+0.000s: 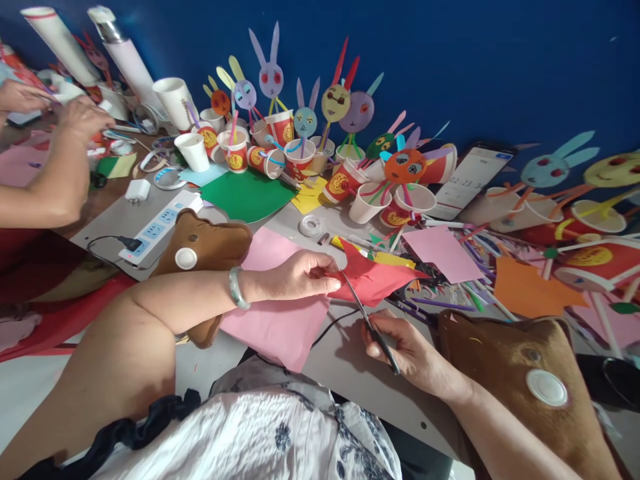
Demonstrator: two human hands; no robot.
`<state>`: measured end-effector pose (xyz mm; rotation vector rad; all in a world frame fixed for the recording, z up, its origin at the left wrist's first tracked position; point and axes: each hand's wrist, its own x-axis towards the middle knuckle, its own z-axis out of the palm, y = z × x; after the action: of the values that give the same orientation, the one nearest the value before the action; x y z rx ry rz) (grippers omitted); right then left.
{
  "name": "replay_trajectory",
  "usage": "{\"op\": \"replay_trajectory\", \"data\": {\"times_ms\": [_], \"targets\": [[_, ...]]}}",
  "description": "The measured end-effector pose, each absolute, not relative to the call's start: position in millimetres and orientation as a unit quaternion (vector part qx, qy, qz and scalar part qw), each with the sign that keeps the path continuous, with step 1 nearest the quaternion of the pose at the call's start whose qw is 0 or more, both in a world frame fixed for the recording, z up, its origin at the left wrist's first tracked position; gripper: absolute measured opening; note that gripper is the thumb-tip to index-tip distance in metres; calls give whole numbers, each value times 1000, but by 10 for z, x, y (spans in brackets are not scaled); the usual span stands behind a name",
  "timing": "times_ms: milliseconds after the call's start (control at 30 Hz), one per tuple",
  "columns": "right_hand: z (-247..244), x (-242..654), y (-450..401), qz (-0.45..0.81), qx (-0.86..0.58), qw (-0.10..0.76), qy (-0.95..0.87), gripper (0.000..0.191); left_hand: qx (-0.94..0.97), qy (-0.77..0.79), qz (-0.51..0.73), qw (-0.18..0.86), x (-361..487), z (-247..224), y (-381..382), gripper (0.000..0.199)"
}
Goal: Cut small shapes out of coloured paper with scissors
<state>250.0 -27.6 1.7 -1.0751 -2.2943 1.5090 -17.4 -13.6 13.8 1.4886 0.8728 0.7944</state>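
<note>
My left hand (300, 276), with a bangle on the wrist, pinches the left edge of a red paper sheet (373, 273). In my right hand (400, 350) is a pair of scissors (375, 333), fingers wrapped round the dark handle. The blades point up and left and meet the red paper close to my left fingertips. Beneath my left hand a pink sheet (285, 327) lies on the grey table. A smaller pink sheet (444, 253) rests to the right of the red paper.
Paper cups with rabbit faces (300, 157) line the blue wall. Brown cushions (520, 373) flank the work area. A power strip (160, 227) and green paper (247, 195) lie left; a phone (470, 180) leans behind. Another person's hands (83, 120) work at far left.
</note>
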Motion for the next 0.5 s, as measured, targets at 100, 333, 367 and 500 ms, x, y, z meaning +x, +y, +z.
{"op": "replay_trajectory", "data": {"times_ms": [100, 333, 367, 500], "targets": [[-13, 2521, -268, 508, -358, 96, -778, 62, 637, 372, 340, 583, -178, 137, -138, 24], [-2, 2515, -263, 515, -355, 96, -774, 61, 628, 374, 337, 593, -180, 159, -142, 26], [-1, 2515, -263, 512, -357, 96, -776, 62, 627, 371, 338, 596, -181, 160, -142, 27], [-11, 2529, -265, 514, -357, 90, -775, 63, 627, 369, 343, 595, -186, 156, -141, 26]]}}
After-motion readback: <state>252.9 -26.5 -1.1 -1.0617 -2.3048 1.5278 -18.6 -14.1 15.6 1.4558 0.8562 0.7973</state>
